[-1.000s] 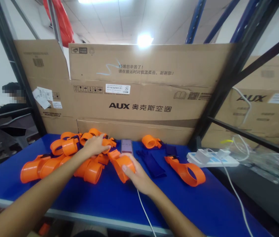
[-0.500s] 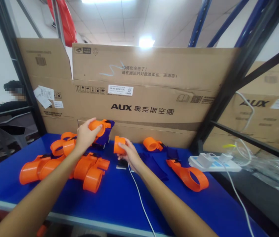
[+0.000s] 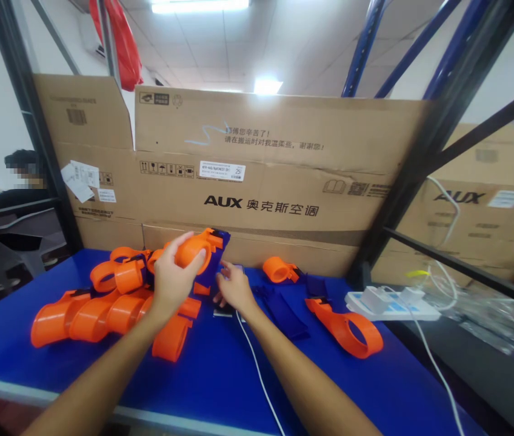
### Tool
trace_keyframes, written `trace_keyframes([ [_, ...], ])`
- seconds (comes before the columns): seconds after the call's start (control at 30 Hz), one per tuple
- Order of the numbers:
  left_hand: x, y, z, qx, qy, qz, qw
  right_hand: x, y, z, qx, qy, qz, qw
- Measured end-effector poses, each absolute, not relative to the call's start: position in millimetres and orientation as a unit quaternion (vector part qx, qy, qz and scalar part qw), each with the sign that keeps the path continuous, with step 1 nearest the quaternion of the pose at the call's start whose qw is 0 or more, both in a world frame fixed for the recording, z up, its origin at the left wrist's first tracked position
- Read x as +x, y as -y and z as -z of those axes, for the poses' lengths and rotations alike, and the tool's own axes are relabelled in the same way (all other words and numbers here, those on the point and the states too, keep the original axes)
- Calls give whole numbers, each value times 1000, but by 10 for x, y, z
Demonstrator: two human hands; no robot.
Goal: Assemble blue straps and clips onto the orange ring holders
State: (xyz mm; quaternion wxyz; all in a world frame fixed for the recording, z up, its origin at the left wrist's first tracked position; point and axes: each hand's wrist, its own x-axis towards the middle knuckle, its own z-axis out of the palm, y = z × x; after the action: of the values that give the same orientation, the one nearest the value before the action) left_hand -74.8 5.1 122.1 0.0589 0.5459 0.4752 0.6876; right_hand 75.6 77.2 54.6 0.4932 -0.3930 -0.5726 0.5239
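My left hand [image 3: 173,275] is closed round an orange plastic cuff with a dark blue strap [image 3: 202,245], held up above the blue table [image 3: 220,375]. My right hand [image 3: 234,287] is just right of it, fingers curled at the hanging blue strap and an orange piece below the cuff; what it grips is partly hidden. A pile of orange cuffs [image 3: 102,297] lies at the left. A phone [image 3: 225,310] lies flat under my right hand, mostly covered.
More orange cuffs [image 3: 345,330] [image 3: 279,269] and blue straps [image 3: 284,309] lie at the right. A white power strip [image 3: 393,306] with cables sits at the table's right end. Cardboard boxes [image 3: 266,181] wall the back. Another person [image 3: 16,188] sits far left behind a black rack post [image 3: 34,127].
My left hand lifted one cuff out of the pile and brought it toward the middle. My right hand picked up an orange cuff, then moved under the left-hand cuff to its strap.
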Motion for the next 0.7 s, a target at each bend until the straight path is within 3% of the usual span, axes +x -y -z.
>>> trace_keyframes([
  [0.2,-330,205,-900,601,-453,-653,89,1265,-689,-729,-301,531,-563,557],
  [0.4,-100,298,-605,632,-428,-587,270,1471,-577,-643,-347,553,-513,557],
  [0.5,3,215,-493,559,-447,-624,314,1582,-566,-575,-345,569,-490,563],
  [0.7,196,-143,-319,421,-370,-642,523,1678,-458,-394,-344,592,-489,541],
])
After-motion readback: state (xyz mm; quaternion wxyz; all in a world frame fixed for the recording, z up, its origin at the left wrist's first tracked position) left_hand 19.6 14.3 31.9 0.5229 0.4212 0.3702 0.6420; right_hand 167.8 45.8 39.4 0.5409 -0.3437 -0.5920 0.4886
